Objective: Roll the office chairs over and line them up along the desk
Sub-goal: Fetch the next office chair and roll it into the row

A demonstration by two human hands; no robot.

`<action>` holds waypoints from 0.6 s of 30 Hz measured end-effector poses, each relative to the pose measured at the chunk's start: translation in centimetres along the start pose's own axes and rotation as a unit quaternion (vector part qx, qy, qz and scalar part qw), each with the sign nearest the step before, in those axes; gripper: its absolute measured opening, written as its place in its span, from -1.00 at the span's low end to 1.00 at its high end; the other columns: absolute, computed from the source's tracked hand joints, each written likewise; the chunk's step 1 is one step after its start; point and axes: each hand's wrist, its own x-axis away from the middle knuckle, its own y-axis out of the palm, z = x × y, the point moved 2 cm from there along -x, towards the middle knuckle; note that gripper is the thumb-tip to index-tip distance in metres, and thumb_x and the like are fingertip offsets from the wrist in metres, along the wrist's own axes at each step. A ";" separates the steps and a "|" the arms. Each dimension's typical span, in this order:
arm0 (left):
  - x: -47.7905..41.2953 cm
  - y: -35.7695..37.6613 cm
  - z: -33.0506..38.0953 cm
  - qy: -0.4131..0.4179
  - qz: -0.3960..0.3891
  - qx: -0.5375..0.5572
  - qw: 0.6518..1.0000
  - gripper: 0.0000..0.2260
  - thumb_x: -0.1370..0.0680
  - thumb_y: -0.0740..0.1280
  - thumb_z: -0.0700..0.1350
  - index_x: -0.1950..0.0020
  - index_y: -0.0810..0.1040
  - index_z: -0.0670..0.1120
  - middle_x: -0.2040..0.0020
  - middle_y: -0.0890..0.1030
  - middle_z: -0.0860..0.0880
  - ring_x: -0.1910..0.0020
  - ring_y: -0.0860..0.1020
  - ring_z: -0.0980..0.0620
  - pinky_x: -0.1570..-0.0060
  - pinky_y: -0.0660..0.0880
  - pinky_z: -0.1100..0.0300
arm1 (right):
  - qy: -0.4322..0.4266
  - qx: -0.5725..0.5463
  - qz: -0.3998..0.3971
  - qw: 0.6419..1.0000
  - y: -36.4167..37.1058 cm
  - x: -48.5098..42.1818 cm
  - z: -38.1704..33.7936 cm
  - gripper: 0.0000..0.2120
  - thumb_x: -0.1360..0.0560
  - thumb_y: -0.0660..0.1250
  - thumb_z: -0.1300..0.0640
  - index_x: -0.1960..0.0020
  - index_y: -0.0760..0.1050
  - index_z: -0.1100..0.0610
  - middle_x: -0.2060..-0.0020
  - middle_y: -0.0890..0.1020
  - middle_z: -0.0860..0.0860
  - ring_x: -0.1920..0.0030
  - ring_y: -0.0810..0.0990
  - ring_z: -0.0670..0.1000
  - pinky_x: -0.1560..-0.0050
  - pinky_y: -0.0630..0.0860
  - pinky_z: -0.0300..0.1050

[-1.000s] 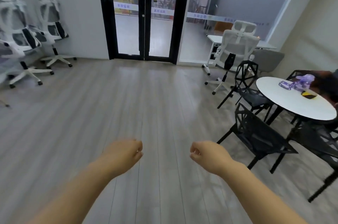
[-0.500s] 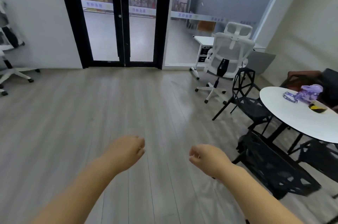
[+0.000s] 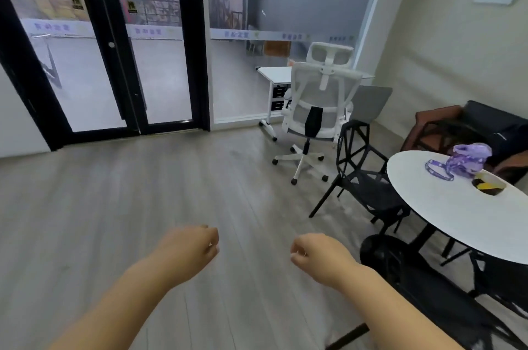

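A white mesh office chair (image 3: 315,109) with a headrest and a five-wheel base stands at the back right, its back toward me, pushed up to a small white desk (image 3: 273,74) by the glass wall. My left hand (image 3: 191,249) and my right hand (image 3: 320,256) hang low in front of me over the wooden floor, both loosely curled with nothing in them. They are well short of the chair, a couple of metres nearer to me.
A round white table (image 3: 445,206) at the right carries a purple item (image 3: 465,161) and a small dish. Black angular chairs (image 3: 365,175) surround it, one close by my right arm. Black-framed glass doors (image 3: 120,43) fill the far wall. Open floor lies ahead.
The view has swung right and moved forward: the white chairs at the left wall have left the frame, and the white chair by the desk is nearer. Both hands stay curled.
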 end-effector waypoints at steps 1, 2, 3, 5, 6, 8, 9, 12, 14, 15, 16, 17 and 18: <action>-3.0 -0.8 0.0 -0.001 0.007 0.005 1.000 -0.75 -0.61 0.07 0.08 -0.14 0.44 0.02 -0.08 0.52 0.07 -0.04 0.50 0.03 0.15 0.30 0.20 | 0.000 0.001 0.003 1.000 -1.2 -2.4 1.2 -0.79 -0.56 0.16 -0.02 -0.08 0.50 0.02 0.03 0.56 -0.05 0.11 0.47 0.00 0.16 0.38 -0.12; -5.8 -1.5 -0.1 -0.003 0.012 0.010 1.000 -0.76 -0.61 0.07 0.08 -0.14 0.44 0.02 -0.07 0.52 0.07 -0.04 0.50 0.04 0.16 0.30 0.20 | 0.000 0.002 0.007 1.000 -2.5 -4.7 2.4 -0.79 -0.55 0.16 -0.03 -0.07 0.50 0.01 0.02 0.56 -0.06 0.10 0.48 0.01 0.15 0.40 -0.11; -8.6 -2.2 -0.2 -0.005 0.021 0.016 1.000 -0.76 -0.60 0.07 0.08 -0.13 0.44 0.02 -0.05 0.51 0.08 -0.03 0.49 0.04 0.17 0.30 0.20 | -0.001 0.007 0.012 1.000 -3.9 -6.9 3.4 -0.80 -0.55 0.16 -0.03 -0.06 0.50 0.01 0.01 0.57 -0.05 0.07 0.50 0.02 0.13 0.42 -0.10; -13.7 -3.1 -0.8 -0.001 0.033 0.025 0.999 -0.76 -0.60 0.08 0.09 -0.12 0.45 0.03 -0.04 0.52 0.09 -0.02 0.49 0.04 0.18 0.32 0.19 | 0.002 0.022 0.020 1.000 -6.5 -11.0 5.3 -0.79 -0.55 0.16 -0.03 -0.07 0.50 0.00 -0.01 0.57 -0.05 0.02 0.52 0.02 0.11 0.43 -0.10; -16.1 -3.4 -1.0 0.003 0.032 0.030 0.999 -0.77 -0.60 0.09 0.09 -0.11 0.45 0.04 -0.05 0.53 0.09 -0.01 0.50 0.04 0.16 0.35 0.18 | 0.004 0.027 0.021 0.999 -7.6 -13.0 6.2 -0.79 -0.55 0.16 -0.04 -0.07 0.50 0.00 -0.01 0.57 -0.05 0.02 0.52 0.01 0.10 0.43 -0.10; -20.8 -3.9 -1.5 0.011 0.029 0.030 0.999 -0.76 -0.60 0.09 0.09 -0.11 0.45 0.03 -0.07 0.53 0.07 0.00 0.51 0.02 0.13 0.38 0.17 | 0.007 0.030 0.021 0.999 -9.4 -16.8 7.9 -0.80 -0.55 0.16 -0.04 -0.06 0.50 0.00 0.01 0.57 -0.06 0.03 0.53 0.00 0.08 0.47 -0.09; -23.1 -4.2 -1.7 0.016 0.031 0.026 0.999 -0.76 -0.60 0.09 0.09 -0.12 0.45 0.03 -0.07 0.53 0.06 -0.01 0.51 0.01 0.12 0.38 0.17 | 0.010 0.029 0.021 0.999 -10.1 -18.7 8.7 -0.80 -0.55 0.17 -0.05 -0.06 0.50 0.00 0.03 0.57 -0.07 0.04 0.53 0.00 0.09 0.48 -0.08; -30.2 -4.8 -2.8 0.030 0.031 0.026 0.999 -0.76 -0.60 0.09 0.08 -0.14 0.45 0.03 -0.09 0.52 0.06 -0.04 0.50 0.02 0.16 0.33 0.19 | 0.017 0.031 0.028 0.999 -12.0 -24.7 11.0 -0.80 -0.55 0.17 -0.05 -0.06 0.49 -0.01 0.05 0.57 -0.08 0.04 0.52 0.00 0.09 0.47 -0.08; -35.1 -4.9 -4.0 0.039 0.023 0.034 0.998 -0.76 -0.60 0.08 0.07 -0.15 0.45 0.02 -0.09 0.52 0.06 -0.03 0.48 0.04 0.16 0.32 0.19 | 0.024 0.030 0.033 0.999 -13.2 -28.9 12.7 -0.79 -0.54 0.17 -0.05 -0.06 0.50 0.00 0.02 0.58 -0.07 0.02 0.52 -0.01 0.05 0.48 -0.07; -37.7 -5.0 -4.7 0.043 0.019 0.038 0.998 -0.76 -0.61 0.08 0.07 -0.15 0.44 0.02 -0.10 0.51 0.07 -0.03 0.48 0.05 0.16 0.31 0.20 | 0.029 0.028 0.034 0.999 -13.8 -31.0 13.5 -0.80 -0.54 0.17 -0.04 -0.05 0.50 0.00 0.01 0.59 -0.07 0.02 0.52 -0.01 0.04 0.48 -0.07; -40.4 -5.2 -5.5 0.047 0.017 0.038 0.998 -0.76 -0.61 0.08 0.07 -0.15 0.44 0.03 -0.10 0.51 0.08 -0.03 0.47 0.05 0.16 0.30 0.21 | 0.037 0.026 0.036 0.998 -14.5 -33.3 14.2 -0.80 -0.54 0.17 -0.03 -0.05 0.51 0.01 0.01 0.59 -0.07 0.03 0.53 -0.01 0.03 0.49 -0.06; -43.1 -5.4 -6.4 0.050 0.019 0.036 0.998 -0.76 -0.61 0.08 0.07 -0.16 0.44 0.03 -0.10 0.51 0.08 -0.04 0.47 0.06 0.16 0.29 0.21 | 0.044 0.023 0.039 0.998 -15.3 -35.7 14.9 -0.80 -0.54 0.18 -0.03 -0.06 0.51 0.00 0.02 0.59 -0.07 0.04 0.53 -0.01 0.03 0.49 -0.06; -45.8 -5.8 -7.3 0.052 0.020 0.034 0.998 -0.76 -0.61 0.08 0.07 -0.16 0.44 0.03 -0.10 0.51 0.09 -0.04 0.47 0.06 0.16 0.29 0.21 | 0.052 0.019 0.044 0.998 -16.2 -38.1 15.5 -0.80 -0.54 0.18 -0.03 -0.06 0.52 0.00 0.02 0.59 -0.08 0.04 0.53 -0.02 0.03 0.50 -0.07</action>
